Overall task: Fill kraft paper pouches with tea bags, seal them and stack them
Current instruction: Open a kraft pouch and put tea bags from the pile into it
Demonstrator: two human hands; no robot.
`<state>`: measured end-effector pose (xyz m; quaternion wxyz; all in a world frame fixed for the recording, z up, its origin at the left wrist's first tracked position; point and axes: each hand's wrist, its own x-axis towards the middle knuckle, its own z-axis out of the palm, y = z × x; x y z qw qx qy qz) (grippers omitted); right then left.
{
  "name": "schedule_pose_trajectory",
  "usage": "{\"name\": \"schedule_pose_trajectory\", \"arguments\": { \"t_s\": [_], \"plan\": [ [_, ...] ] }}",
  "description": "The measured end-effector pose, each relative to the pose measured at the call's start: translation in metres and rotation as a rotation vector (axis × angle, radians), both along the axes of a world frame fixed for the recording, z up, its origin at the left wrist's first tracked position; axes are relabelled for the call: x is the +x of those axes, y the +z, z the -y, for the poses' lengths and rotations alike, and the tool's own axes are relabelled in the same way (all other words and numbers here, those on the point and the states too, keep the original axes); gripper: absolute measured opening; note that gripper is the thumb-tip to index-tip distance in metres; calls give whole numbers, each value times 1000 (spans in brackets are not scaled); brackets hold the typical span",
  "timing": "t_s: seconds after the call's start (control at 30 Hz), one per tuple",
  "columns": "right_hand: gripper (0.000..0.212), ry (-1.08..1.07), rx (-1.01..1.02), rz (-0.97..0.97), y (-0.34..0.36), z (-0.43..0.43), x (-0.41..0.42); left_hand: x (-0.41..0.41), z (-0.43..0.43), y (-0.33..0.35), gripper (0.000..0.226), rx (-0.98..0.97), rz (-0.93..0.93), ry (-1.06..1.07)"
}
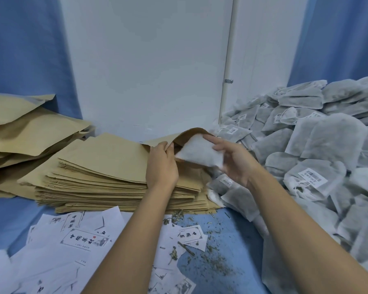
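Observation:
A thick stack of flat kraft paper pouches (106,172) lies in the middle. My left hand (160,164) pinches the raised lip of the top pouch (191,133), holding its mouth open. My right hand (232,158) grips a white tea bag (200,152) whose left corner sits inside that open mouth. A large heap of grey tea bags (317,149) with white barcode tags fills the right side.
Bulging kraft pouches (26,132) are piled at the far left. Printed white labels (81,240) and loose tea crumbs (212,257) lie scattered on the blue cloth in front. A white wall panel (147,60) stands behind the stack.

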<state>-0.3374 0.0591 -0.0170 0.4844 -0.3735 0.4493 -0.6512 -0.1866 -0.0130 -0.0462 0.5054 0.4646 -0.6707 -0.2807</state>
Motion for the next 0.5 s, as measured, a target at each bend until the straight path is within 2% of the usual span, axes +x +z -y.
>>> {"name": "schedule_pose_trajectory", "arguments": {
  "t_s": [0.13, 0.23, 0.33, 0.4, 0.5],
  "plan": [
    [45, -184, 39, -96, 8, 17, 26, 3, -15, -5, 33, -68, 4, 16],
    [28, -295, 105, -232, 10, 31, 46, 8, -33, -11, 36, -144, 40, 38],
    [22, -493, 270, -629, 6, 45, 61, 14, -51, -15, 37, -223, 84, 62],
    [22, -581, 329, -814, 7, 48, 75, 17, -60, -17, 39, -212, 89, 69],
    [26, -483, 397, -1167, 6, 52, 92, 24, -62, -16, 45, -159, 88, 52]
  ]
}}
